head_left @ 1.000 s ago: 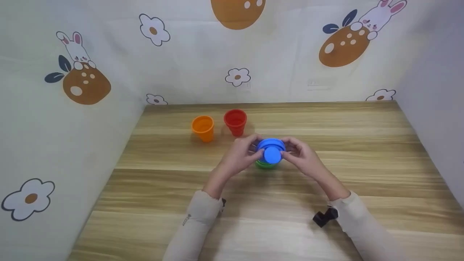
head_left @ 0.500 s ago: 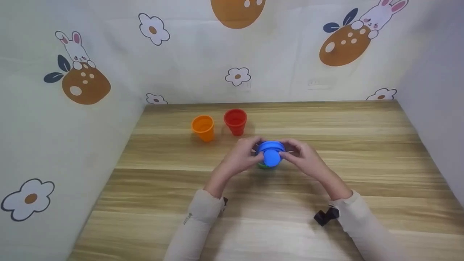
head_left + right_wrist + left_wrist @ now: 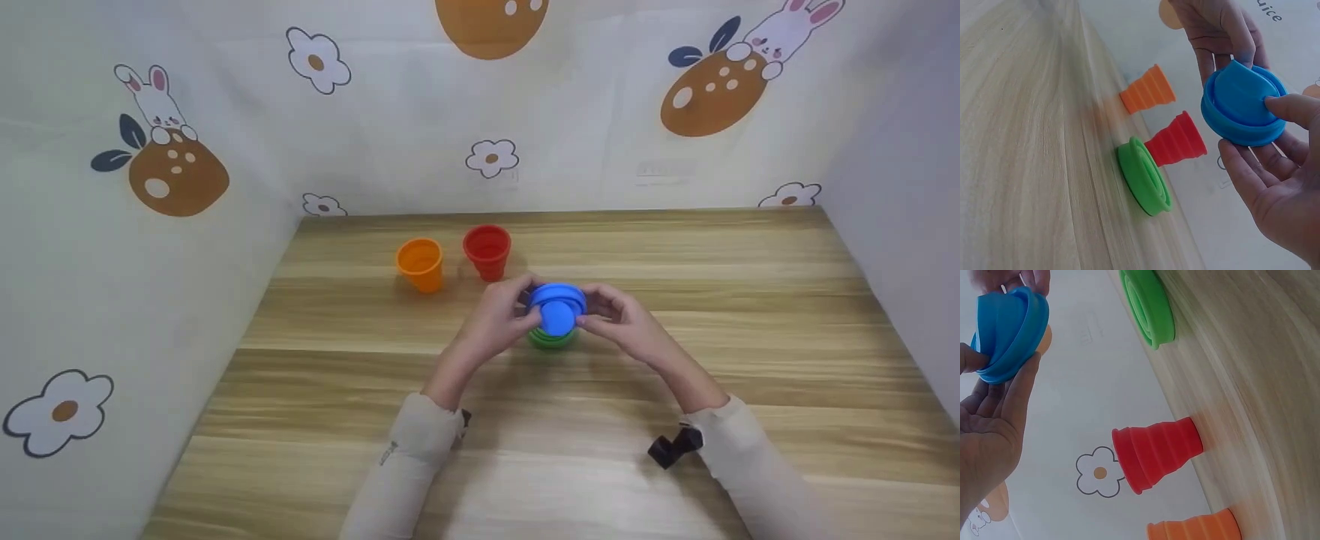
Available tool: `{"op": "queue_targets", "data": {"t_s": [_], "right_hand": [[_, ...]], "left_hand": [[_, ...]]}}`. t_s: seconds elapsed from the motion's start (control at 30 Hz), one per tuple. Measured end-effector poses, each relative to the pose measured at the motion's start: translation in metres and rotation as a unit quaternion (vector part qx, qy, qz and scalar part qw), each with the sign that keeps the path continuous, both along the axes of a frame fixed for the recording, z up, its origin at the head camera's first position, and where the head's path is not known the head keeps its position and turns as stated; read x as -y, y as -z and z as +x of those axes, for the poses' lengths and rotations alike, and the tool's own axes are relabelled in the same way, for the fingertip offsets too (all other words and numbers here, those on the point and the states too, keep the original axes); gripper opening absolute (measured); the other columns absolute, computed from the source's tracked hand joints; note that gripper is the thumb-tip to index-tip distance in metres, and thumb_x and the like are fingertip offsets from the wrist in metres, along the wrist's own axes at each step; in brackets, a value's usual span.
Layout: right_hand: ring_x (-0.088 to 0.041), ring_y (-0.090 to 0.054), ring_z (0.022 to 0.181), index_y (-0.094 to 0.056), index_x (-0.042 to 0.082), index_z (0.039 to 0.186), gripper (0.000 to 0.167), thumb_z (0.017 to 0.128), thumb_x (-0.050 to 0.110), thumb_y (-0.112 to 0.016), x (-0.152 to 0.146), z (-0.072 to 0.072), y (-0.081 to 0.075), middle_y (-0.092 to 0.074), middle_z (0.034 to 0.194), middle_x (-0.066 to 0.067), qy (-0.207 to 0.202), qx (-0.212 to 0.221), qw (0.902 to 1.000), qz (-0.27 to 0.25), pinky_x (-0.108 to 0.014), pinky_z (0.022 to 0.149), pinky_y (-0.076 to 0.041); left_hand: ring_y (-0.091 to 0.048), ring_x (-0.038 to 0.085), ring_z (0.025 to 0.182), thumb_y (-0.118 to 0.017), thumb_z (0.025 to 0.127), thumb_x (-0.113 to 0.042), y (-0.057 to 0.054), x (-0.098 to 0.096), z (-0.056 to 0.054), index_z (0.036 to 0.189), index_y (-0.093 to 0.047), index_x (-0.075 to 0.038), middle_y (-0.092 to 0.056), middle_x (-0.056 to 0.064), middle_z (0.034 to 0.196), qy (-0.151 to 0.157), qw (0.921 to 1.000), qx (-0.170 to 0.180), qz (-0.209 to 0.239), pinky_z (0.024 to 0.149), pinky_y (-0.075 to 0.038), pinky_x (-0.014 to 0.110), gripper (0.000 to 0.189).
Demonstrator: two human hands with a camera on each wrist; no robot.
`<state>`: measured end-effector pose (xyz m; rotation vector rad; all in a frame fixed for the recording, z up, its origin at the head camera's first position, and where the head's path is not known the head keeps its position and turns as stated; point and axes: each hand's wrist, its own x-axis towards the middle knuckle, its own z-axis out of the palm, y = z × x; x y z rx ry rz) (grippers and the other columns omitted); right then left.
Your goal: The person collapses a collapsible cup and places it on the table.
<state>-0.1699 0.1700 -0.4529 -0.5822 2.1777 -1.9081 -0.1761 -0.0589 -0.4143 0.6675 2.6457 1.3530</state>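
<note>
Both hands hold a blue collapsible cup (image 3: 558, 318) in the air, partly folded, its round base tilted toward the head camera. My left hand (image 3: 501, 321) grips it from the left, thumb on the base side and fingers on the rim. From the right, my right hand (image 3: 628, 327) pinches it the same way, as the right wrist view also shows with the blue cup (image 3: 1244, 107). Below it on the table lies a green collapsible cup (image 3: 1144, 175), folded flat; in the head view the blue cup hides part of it.
An orange cup (image 3: 420, 265) and a red cup (image 3: 487, 253), both extended and upright, stand on the wooden table (image 3: 345, 405) behind and left of the hands. A patterned cloth wall (image 3: 405, 120) rises along the table's back edge.
The blue cup dips slightly, then rises again and shifts a little left, tilting in the fingers. More of the green cup shows than half a second ago. The orange and red cups stay put.
</note>
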Motion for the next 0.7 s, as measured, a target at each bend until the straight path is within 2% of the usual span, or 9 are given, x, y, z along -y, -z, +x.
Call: {"op": "queue_targets", "data": {"t_s": [0.1, 0.27, 0.5, 0.63, 0.7], "right_hand": [[-0.004, -0.064, 0.105, -0.052, -0.011, 0.128, 0.040, 0.092, 0.000, -0.065, 0.0014, 0.0000, 0.0001, -0.064, 0.119, -0.006, 0.010, -0.004, 0.9999, 0.003, -0.019, 0.092, -0.054], [-0.001, -0.062, 0.104, -0.054, -0.013, 0.123, 0.035, 0.092, -0.001, -0.065, 0.0043, 0.0006, -0.0008, -0.065, 0.118, -0.016, 0.036, -0.017, 0.9991, 0.012, -0.018, 0.091, -0.054], [-0.002, -0.061, 0.104, -0.058, -0.009, 0.120, 0.030, 0.092, -0.001, -0.065, 0.0055, 0.0023, -0.0003, -0.065, 0.116, -0.020, 0.063, -0.033, 0.9965, 0.044, -0.018, 0.091, -0.054], [-0.003, -0.061, 0.106, -0.059, -0.006, 0.123, 0.031, 0.094, 0.002, -0.064, 0.0055, 0.0022, -0.0010, -0.065, 0.120, -0.021, 0.061, -0.034, 0.9959, 0.056, -0.017, 0.093, -0.053], [-0.002, -0.061, 0.109, -0.057, -0.007, 0.127, 0.034, 0.095, 0.003, -0.063, 0.0045, 0.0019, -0.0005, -0.064, 0.125, -0.023, 0.049, -0.032, 0.9973, 0.045, -0.017, 0.094, -0.052]], "left_hand": [[-0.065, 0.019, 0.109, -0.063, 0.093, -0.006, 0.0004, -0.0009, 0.0004, 0.121, -0.062, -0.009, -0.069, 0.006, 0.120, -0.006, 1.0000, 0.004, 0.001, 0.094, -0.058, 0.031, 0.028], [-0.064, 0.018, 0.108, -0.065, 0.093, -0.009, 0.0011, -0.0020, 0.0012, 0.121, -0.062, -0.011, -0.068, 0.005, 0.120, -0.013, 0.9997, 0.018, -0.006, 0.095, -0.058, 0.031, 0.028], [-0.061, 0.021, 0.108, -0.067, 0.092, -0.017, 0.0012, -0.0007, 0.0026, 0.127, -0.059, -0.015, -0.065, 0.002, 0.123, 0.023, 0.9980, 0.058, -0.008, 0.096, -0.056, 0.033, 0.035], [-0.059, 0.019, 0.108, -0.069, 0.093, -0.025, 0.0016, -0.0001, 0.0026, 0.126, -0.058, -0.017, -0.064, 0.001, 0.122, 0.021, 0.9974, 0.068, -0.010, 0.095, -0.056, 0.033, 0.036], [-0.059, 0.018, 0.108, -0.071, 0.093, -0.025, 0.0018, 0.0005, 0.0026, 0.125, -0.059, -0.017, -0.064, 0.001, 0.121, 0.015, 0.9976, 0.068, -0.003, 0.094, -0.057, 0.032, 0.036]]}}
